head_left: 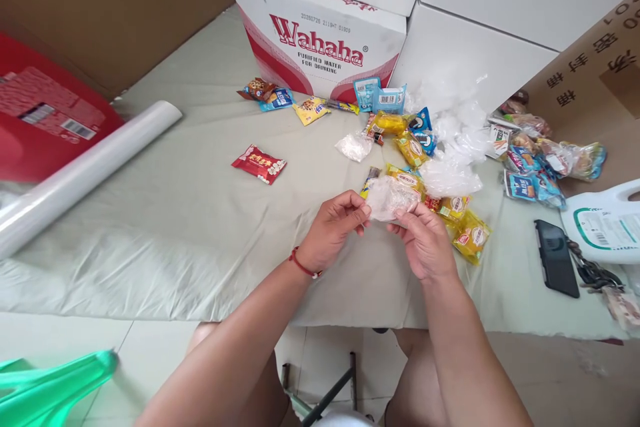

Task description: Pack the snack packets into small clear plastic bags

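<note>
Clear plastic bag is pinched between my left hand and right hand, fingers closed on its edges. Yellow snack packets lie just beyond my right hand on the bench.

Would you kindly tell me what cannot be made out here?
- Head view: whether the clear plastic bag holds anything; crumpled film and both hands' fingers hide it.
- Red carton: cut off by the left edge.
- Snack packets: print too small.
- White jug: cut off at right.
</note>
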Action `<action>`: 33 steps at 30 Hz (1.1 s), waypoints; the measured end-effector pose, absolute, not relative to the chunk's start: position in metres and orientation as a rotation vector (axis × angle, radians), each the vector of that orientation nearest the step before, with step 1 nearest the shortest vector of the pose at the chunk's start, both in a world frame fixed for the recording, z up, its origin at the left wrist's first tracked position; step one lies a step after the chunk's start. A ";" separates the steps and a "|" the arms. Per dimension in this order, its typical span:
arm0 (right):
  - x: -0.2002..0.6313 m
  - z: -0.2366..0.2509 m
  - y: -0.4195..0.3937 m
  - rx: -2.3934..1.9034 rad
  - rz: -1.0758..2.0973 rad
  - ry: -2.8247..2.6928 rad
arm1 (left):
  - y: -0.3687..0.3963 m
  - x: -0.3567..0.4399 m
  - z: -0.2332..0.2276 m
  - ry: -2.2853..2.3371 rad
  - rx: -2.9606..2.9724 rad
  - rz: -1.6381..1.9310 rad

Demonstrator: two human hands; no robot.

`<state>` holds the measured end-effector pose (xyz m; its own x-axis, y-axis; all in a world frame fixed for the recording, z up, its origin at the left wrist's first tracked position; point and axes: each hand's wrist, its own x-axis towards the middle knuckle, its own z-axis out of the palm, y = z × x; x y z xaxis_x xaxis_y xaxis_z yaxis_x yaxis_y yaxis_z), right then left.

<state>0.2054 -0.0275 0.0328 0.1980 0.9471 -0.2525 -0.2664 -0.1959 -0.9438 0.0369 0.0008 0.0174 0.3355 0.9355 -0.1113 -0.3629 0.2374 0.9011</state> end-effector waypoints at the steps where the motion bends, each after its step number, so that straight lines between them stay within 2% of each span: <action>1: 0.204 0.033 -0.027 -1.277 1.326 -0.708 | 0.001 0.036 0.018 0.773 0.898 1.016; 9: 0.193 0.028 -0.019 -1.204 1.453 -0.512 | -0.002 0.037 0.012 0.856 1.227 1.091; 17: 0.180 0.028 -0.017 -1.191 1.564 -0.482 | -0.001 0.022 0.010 0.955 1.267 1.143; 22: 0.178 0.027 -0.019 -1.208 1.566 -0.523 | 0.004 0.010 0.007 1.025 0.962 1.229; 27: 0.174 0.022 -0.023 -1.307 1.556 -0.808 | 0.011 0.005 0.008 0.852 0.477 1.232; 30: 0.170 0.018 -0.024 -1.333 1.505 -0.915 | 0.013 0.006 0.008 0.857 0.448 1.283; 33: 0.176 0.019 -0.022 -1.234 1.462 -0.783 | 0.013 0.006 0.006 0.968 0.604 1.389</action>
